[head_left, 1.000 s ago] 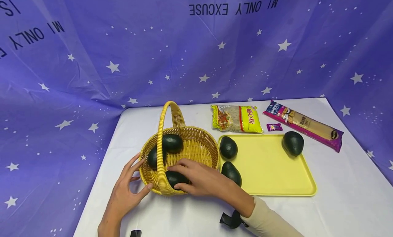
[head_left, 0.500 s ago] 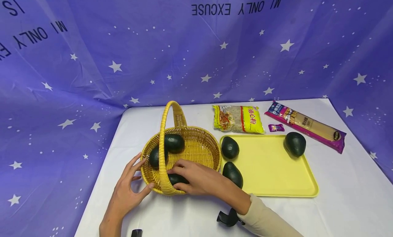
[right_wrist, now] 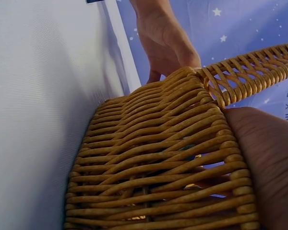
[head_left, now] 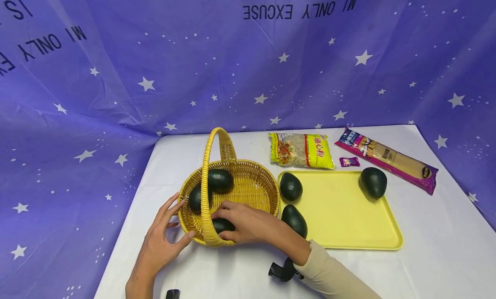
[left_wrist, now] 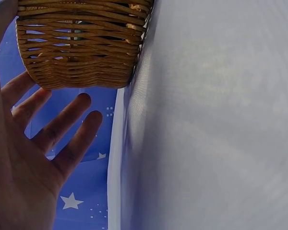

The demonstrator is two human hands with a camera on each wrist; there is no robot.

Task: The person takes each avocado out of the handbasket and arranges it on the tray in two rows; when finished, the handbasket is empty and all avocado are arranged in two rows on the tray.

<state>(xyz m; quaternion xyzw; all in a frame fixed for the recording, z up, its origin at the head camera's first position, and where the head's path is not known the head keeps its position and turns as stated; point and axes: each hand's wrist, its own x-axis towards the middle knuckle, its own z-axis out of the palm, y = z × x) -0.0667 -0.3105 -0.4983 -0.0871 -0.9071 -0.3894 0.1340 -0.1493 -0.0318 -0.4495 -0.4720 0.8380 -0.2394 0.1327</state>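
Note:
A yellow wicker basket [head_left: 267, 185] with a tall arched handle stands at the left of the table. Inside it, two dark green avocados lie to the left: one avocado [head_left: 221, 180] at the back, another avocado [head_left: 195, 198] partly behind the handle. My right hand [head_left: 244, 223] reaches over the basket's near right rim and grips a third avocado [head_left: 222, 225], thumb on its near side and fingers curled on its far side. My left hand [head_left: 160, 243] spreads its fingers along the basket's left side, thumb at the near rim; in the left wrist view its fingers [left_wrist: 69, 124] are extended.
Right of the basket lies a yellow tray [head_left: 341, 221] bearing an avocado [head_left: 291, 187] and another avocado [head_left: 294, 221] at its left edge, and an avocado [head_left: 373, 182] at its back right corner. Behind it are a macaroni bag [head_left: 302, 150], a small purple packet [head_left: 349, 161] and a long noodle pack [head_left: 387, 159].
My right hand and the avocado in it have sunk a little lower into the basket near its front. The left hand stays at the rim. The head view has shifted slightly.

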